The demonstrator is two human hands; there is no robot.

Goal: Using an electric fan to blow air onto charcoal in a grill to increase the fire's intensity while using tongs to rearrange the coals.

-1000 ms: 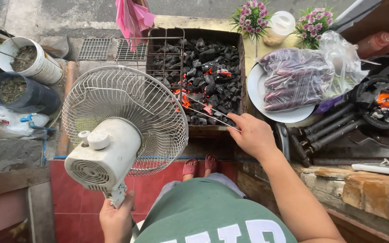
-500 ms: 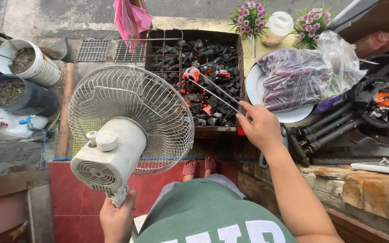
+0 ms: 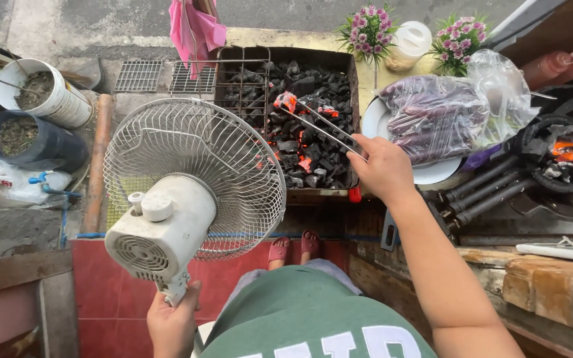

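My right hand (image 3: 382, 166) grips thin metal tongs (image 3: 319, 122) that reach left over a rectangular grill box (image 3: 353, 86) of black charcoal. The tong tips pinch a glowing red coal (image 3: 286, 101) lifted above the pile. Other embers glow orange among the coals (image 3: 303, 162). My left hand (image 3: 174, 325) holds the stem of a white electric fan (image 3: 190, 182), its wire cage tilted toward the grill and covering the grill's left front corner.
A white plate with a clear bag of purple sausages (image 3: 432, 119) sits right of the grill. A gas burner with flaming coals (image 3: 565, 156) stands at far right. Potted flowers (image 3: 369, 26), a pink cloth (image 3: 193, 30) and soil-filled buckets (image 3: 41, 99) lie around.
The tongs have swung from the grill's near right side toward its far middle, carrying a glowing coal upward. The fan shifted slightly right and lower.
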